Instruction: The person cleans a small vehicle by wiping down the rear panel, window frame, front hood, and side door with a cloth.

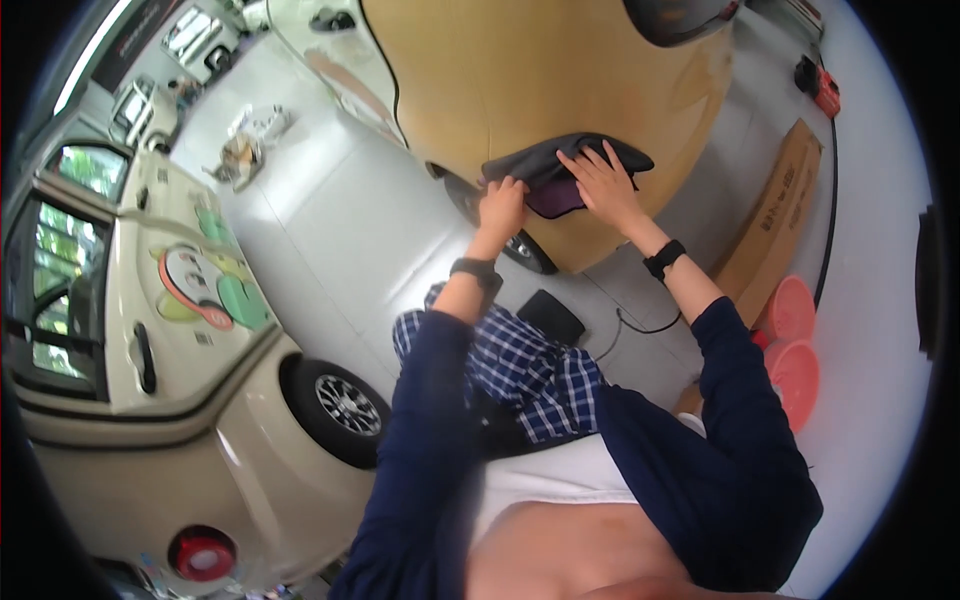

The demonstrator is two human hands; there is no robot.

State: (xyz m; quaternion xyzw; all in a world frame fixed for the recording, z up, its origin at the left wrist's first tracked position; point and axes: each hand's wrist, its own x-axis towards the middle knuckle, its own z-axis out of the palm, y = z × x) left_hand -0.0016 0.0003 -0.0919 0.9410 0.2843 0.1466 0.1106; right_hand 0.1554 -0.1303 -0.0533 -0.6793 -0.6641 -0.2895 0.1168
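A folded, soft dark grey cloth with a purple underside (535, 165) lies against the curved, glossy gold-painted car body panel (580, 85), above and to the right of the black tyre with its silver rim (525, 248). The left hand (504, 204) has its fingers curled in at the cloth's left end, seemingly gripping the edge; the right hand (605, 187) lies spread over the right part, its fingers extended and apart, pressing rather than pinching. To work well here, the spread palm should probably stay flat with even, light pressure that follows the panel's curve, while the left fingers hold the folds taut so that no crease bunches up. The black wristband on the right wrist (664, 259) would best be kept off the paint. The cloth's long axis runs roughly left to right across the view, its narrow right end pointing right beyond the right hand's fingers, while the purple flap hangs between the hands toward the person.
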